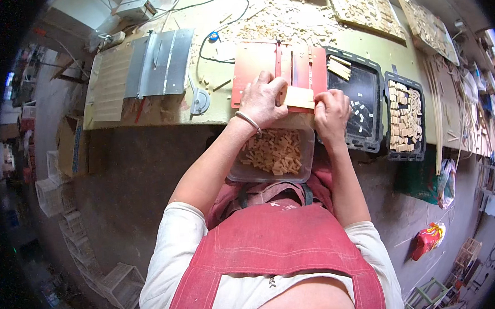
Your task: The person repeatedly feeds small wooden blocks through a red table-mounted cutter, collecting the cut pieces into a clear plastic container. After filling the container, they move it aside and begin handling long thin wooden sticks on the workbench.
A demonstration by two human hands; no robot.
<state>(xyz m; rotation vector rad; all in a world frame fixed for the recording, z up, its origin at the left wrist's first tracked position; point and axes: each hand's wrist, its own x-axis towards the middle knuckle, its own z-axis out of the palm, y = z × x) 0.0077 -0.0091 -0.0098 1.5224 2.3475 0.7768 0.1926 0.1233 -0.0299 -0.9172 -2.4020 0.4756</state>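
A pale flat wooden piece (299, 97) lies across the near part of a red saw table (253, 60). My left hand (262, 100) grips its left end, with the fingers bent and the thumb along the near side. At the right end, the curled fingers of my right hand (332, 112) pinch it by the table's corner. A dark slot (299, 66) runs away from me in the red top, just beyond the piece. Below my hands, a clear plastic tub (310, 167) at my lap holds many small wooden blocks (276, 153).
Right of the saw table stand a black tray (362, 76) with a few wooden strips and a black crate (389, 114) full of wooden pieces. A grey saw table (168, 63) is at the left. Scraps (284, 19) and a dark cable (247, 4) lie behind.
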